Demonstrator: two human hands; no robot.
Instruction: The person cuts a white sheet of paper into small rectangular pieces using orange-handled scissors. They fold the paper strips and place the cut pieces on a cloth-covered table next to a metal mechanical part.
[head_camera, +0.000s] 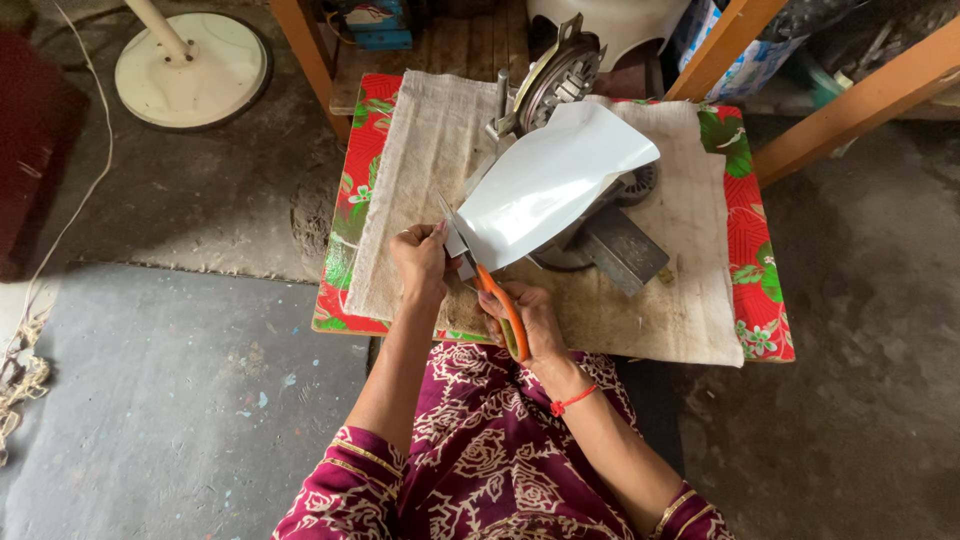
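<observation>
Over a cloth-covered table (690, 320), our left hand (420, 262) pinches white sheet (545, 185) taut while our right hand (530, 322) grips scissors (495, 300) cutting it.

Maroon floral-print sleeves (345, 480) — red thread bracelet (572, 401).

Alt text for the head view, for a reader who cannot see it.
The right hand works orange-handled scissors into a white sheet that the left hand holds by its edge. Behind it, a metal machine sits on a cloth-covered low table.
</observation>
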